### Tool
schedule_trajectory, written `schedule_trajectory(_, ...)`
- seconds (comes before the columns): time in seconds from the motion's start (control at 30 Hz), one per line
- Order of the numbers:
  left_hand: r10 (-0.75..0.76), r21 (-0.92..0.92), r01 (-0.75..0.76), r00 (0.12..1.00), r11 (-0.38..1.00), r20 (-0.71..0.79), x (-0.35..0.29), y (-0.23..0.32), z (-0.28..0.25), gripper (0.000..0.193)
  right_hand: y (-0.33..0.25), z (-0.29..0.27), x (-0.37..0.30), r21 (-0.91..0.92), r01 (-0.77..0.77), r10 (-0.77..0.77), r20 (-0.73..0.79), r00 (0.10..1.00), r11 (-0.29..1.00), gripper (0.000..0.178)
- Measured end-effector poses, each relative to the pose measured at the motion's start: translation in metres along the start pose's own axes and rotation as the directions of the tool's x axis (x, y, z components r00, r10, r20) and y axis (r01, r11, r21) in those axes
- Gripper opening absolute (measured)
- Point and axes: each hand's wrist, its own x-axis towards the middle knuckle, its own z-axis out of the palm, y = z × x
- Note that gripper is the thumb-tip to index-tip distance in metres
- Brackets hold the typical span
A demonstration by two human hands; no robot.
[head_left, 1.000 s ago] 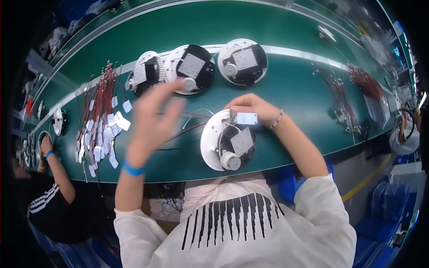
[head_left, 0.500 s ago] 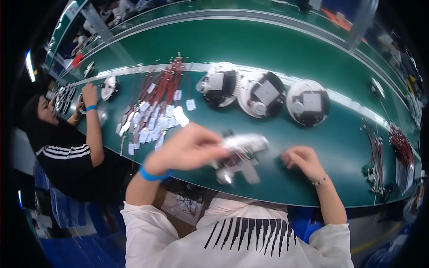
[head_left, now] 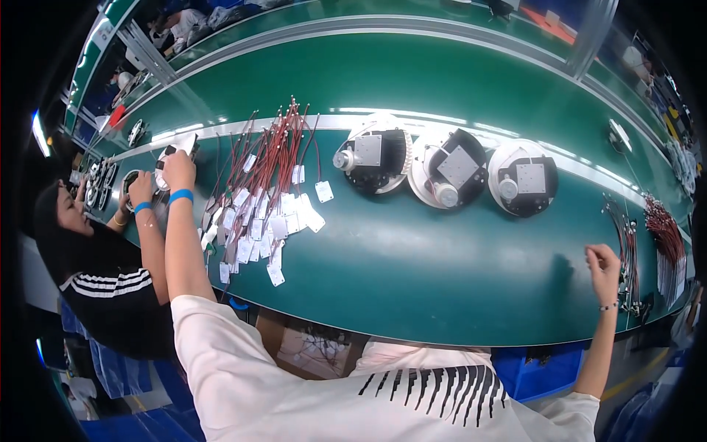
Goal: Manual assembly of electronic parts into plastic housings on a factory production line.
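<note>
My left hand (head_left: 179,168), a blue band on its wrist, reaches to the far left of the bench. Its fingers close on a white round unit (head_left: 189,145) with dark parts, largely hidden behind the hand. Beside it, a co-worker's hand (head_left: 140,188) is at another round part (head_left: 129,181). My right hand (head_left: 603,263), with a beaded bracelet, hovers over the bench's right side. Its fingers are curled in with nothing visible in them. Nearest to it lies a bundle of thin wires (head_left: 630,254).
Three white round units with black boards and silver motors, one being the middle unit (head_left: 451,169), line the back of the green bench (head_left: 412,280). A pile of red wires (head_left: 283,140) with white tags (head_left: 258,221) lies left of them. More red wires (head_left: 663,225) lie far right.
My left hand has swung from the bench's middle to the far left, carrying the white round unit. My right hand has moved right, towards the wires.
</note>
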Motion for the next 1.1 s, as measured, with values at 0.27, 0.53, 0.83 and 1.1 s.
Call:
schedule_trajectory(0.27, 0.129, 0.146, -0.139, 0.989, 0.98, 0.072, -0.014, -0.006, 0.035, 0.021, 0.066, -0.06, -0.036, 0.032, -0.212, 0.214, -0.177, 0.961, 0.977, 0.013)
schedule_trajectory(0.53, 0.214, 0.143, -0.204, 0.975, 0.969, -0.062, -0.025, 0.045, -0.044, 0.017, 0.083, -0.063, -0.016, -0.096, -0.179, 0.154, -0.222, 0.963, 0.979, 0.016)
schedule_trajectory(0.83, 0.253, -0.078, -0.254, 0.967, 0.964, -0.024, -0.047, 0.072, -0.035, 0.013, 0.117, -0.061, -0.022, -0.029, -0.209, 0.2, -0.177, 0.964, 0.978, 0.015)
schedule_trajectory(1.1, 0.308, -0.572, -0.165, 0.937, 0.803, 0.164, -0.074, 0.125, -0.046, 0.04, 0.143, -0.028, 0.011, -0.615, -0.018, -0.134, -0.2, 0.971, 0.788, 0.035)
